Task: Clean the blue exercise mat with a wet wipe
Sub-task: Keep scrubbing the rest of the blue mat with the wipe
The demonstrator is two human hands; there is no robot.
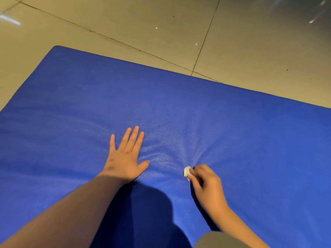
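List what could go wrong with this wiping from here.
1. The wipe is a small wad pinched in the right hand, so each stroke likely covers little and patches may be missed.
2. The left hand presses flat on the mat, whose cover puckers between the hands. Dirt in those creases may be skipped, and the spot under the palm may go unwiped.

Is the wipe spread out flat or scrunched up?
Scrunched up: the wet wipe is a small white wad pinched by the right hand.
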